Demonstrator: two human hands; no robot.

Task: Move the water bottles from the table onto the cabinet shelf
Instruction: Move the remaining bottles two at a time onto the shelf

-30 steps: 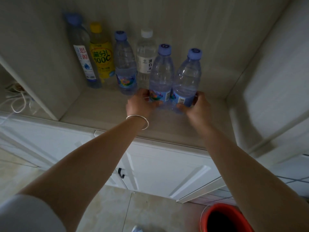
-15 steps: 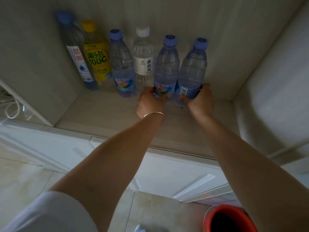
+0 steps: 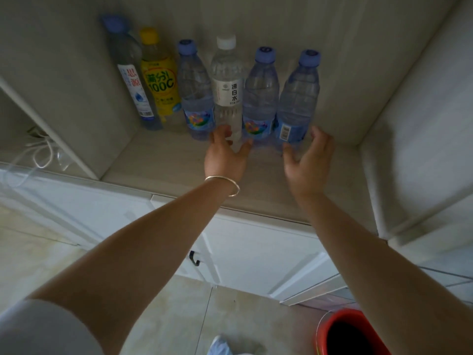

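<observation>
Both hands have let go since the earlier frames: left hand (image 3: 225, 156) and right hand (image 3: 308, 160) were wrapped round the two rightmost bottles, now they sit just in front of them with fingers spread and relaxed, grasping nothing. Left fingertips overlap the foot of the white-cap bottle (image 3: 226, 80) in the picture; cannot tell if they touch it

Six bottles stand upright in one row along the back edge of the cabinet shelf (image 3: 163, 162), packed side by side, probably to leave the front of the shelf free for more and keep them from tipping off. From the back left corner: tall blue-cap bottle (image 3: 129, 80), yellow drink bottle (image 3: 158, 80), small blue-cap bottle (image 3: 195, 90), white-cap bottle, then the two just set down, fifth bottle (image 3: 261, 98) and sixth bottle (image 3: 298, 98), labels low near the bases. Sixth stands well apart from the right wall

Hands are low near the bases, likely because the bottles were gripped low for a steady push to the back. Judgement: this pair is placed; next is a trip back to the table, which is out of view. Red bucket (image 3: 350, 334) stands on the floor below the shelf's front right corner
</observation>
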